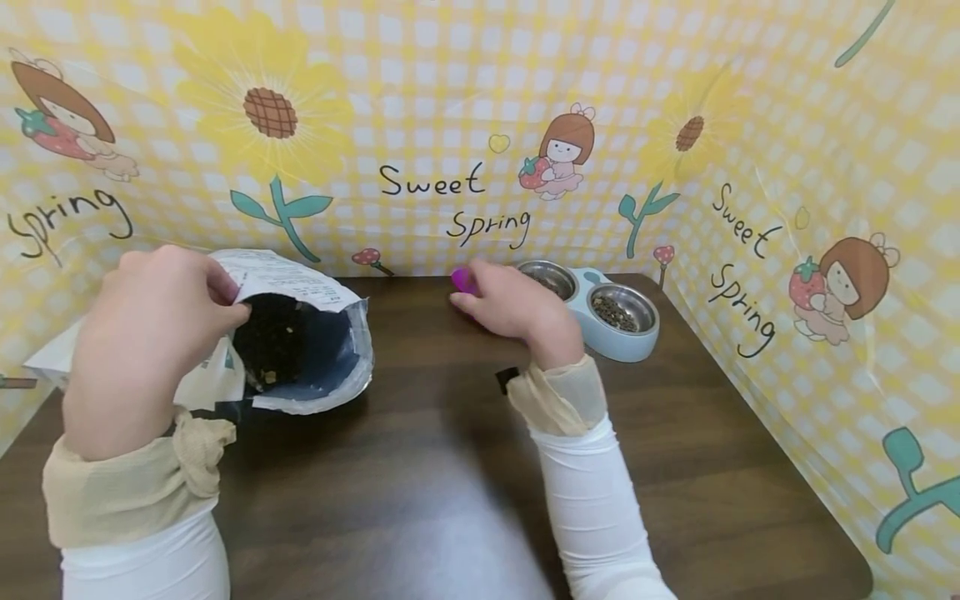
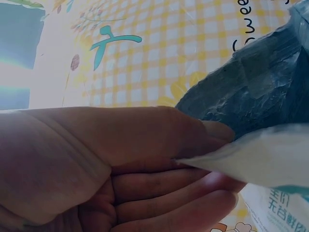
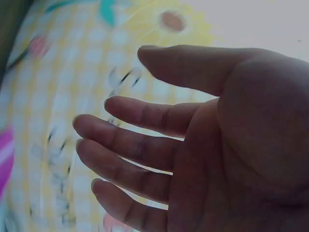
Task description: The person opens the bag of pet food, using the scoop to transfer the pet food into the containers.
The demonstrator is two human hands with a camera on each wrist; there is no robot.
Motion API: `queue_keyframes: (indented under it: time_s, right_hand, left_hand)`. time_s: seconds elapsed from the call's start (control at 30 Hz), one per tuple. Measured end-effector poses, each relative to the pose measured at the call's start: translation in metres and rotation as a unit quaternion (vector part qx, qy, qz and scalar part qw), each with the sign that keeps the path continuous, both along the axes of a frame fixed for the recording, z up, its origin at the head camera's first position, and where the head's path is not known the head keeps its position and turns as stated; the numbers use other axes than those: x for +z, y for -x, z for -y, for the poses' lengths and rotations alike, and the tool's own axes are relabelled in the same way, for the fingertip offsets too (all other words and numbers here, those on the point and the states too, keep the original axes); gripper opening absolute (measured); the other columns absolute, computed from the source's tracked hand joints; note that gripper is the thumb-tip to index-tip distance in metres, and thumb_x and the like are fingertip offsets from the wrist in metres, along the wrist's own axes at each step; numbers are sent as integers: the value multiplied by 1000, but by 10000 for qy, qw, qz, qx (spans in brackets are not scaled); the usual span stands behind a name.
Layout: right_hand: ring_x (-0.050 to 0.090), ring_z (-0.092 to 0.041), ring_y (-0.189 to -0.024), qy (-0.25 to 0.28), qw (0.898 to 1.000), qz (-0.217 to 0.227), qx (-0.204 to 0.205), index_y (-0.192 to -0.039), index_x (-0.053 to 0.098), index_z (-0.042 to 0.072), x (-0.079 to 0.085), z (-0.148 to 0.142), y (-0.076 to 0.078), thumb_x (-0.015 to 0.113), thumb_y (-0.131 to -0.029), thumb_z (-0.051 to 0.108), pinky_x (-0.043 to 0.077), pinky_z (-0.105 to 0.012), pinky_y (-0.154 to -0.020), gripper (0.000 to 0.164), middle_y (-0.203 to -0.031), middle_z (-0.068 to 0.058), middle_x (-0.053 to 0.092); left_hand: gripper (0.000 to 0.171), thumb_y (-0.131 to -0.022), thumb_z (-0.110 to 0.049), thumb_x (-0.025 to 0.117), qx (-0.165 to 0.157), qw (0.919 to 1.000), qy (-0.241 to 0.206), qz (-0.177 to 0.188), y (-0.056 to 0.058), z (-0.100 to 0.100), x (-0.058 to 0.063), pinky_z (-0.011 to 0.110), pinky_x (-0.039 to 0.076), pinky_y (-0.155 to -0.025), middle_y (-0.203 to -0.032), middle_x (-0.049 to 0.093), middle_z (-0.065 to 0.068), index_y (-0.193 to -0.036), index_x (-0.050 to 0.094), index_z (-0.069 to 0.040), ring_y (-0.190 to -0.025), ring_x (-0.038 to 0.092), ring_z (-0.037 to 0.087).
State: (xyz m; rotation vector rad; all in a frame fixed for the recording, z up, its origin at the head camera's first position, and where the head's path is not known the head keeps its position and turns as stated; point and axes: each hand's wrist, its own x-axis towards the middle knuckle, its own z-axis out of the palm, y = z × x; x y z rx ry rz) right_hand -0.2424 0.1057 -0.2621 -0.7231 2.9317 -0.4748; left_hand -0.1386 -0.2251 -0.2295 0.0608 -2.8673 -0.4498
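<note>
My left hand (image 1: 153,333) pinches the rim of an opened foil-lined bag (image 1: 352,342) between thumb and fingers, also seen in the left wrist view. Dark brown pellets (image 1: 270,342) lie inside the bag. My right hand (image 1: 510,308) hangs with its fingers apart and holds nothing in the right wrist view. Just beyond its fingers is a purple object (image 1: 462,281), mostly hidden in the head view and cut off at the edge of the right wrist view, so its kind cannot be told. A light-blue double pet bowl (image 1: 622,346) stands right of that hand.
Kibble (image 1: 613,313) lies in the bowl's right steel dish; the left dish (image 1: 551,275) also holds some, partly behind the right hand. The brown table (image 1: 420,467) meets a yellow checked cloth wall (image 1: 420,108) at the back and sides.
</note>
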Motion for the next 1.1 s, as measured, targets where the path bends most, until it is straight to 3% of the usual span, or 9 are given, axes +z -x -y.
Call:
queue_keyframes:
  time_s: [0.1, 0.27, 0.53, 0.73, 0.87, 1.1]
  right_hand:
    - [66, -24, -102, 244, 9994, 257, 41, -126, 61, 10, 3, 22, -5, 53, -113, 43, 57, -41, -96, 37, -113, -8, 71]
    - [65, -19, -91, 284, 9968, 704, 238, -118, 65, 13, -9, 50, -6, 47, -114, 52, 54, -34, -82, 44, -102, -2, 69]
    - [65, -19, -96, -40, 9856, 1314, 1060, -124, 72, 8, -45, 86, 9, 44, -113, 58, 55, -32, -89, 58, -104, -2, 68]
    - [69, -21, -93, 436, 9653, 2096, 1496, -112, 72, 4, -63, 100, 20, 48, -114, 51, 55, -27, -84, 52, -105, -13, 76]
    - [74, -25, -98, 573, 9639, 2147, 1465, -112, 73, 5, -66, 104, 22, 50, -115, 41, 56, -25, -84, 43, -107, -14, 80]
    - [73, -21, -84, 571, 9616, 2288, 1405, -111, 76, 2, -70, 110, 24, 47, -117, 29, 56, -23, -79, 41, -99, -14, 80]
  left_hand:
    - [20, -94, -18, 73, 31, 10000, -46, 39, -2, 0, -1, 36, 44, -55, -104, 79, 28, -102, 82, -1, -83, 66, 48]
    - [21, -94, -17, 74, 27, 10000, -75, 32, -3, 0, -1, 41, 49, -56, -105, 79, 29, -103, 82, 0, -84, 67, 49]
    - [22, -94, -17, 74, 74, 10000, -60, -12, -4, 1, 1, 39, 47, -56, -105, 79, 28, -104, 82, 1, -88, 66, 50]
    - [21, -94, -17, 73, 99, 9999, -20, -6, -5, 0, 0, 39, 47, -56, -104, 79, 29, -103, 81, 1, -87, 66, 50]
    - [20, -94, -17, 73, 92, 10000, 10, -30, -4, 0, 1, 37, 45, -55, -104, 78, 29, -102, 82, 0, -85, 66, 49]
    - [22, -94, -16, 74, 93, 10000, -3, -13, -3, -2, 1, 39, 47, -55, -103, 78, 29, -103, 81, 2, -85, 67, 49]
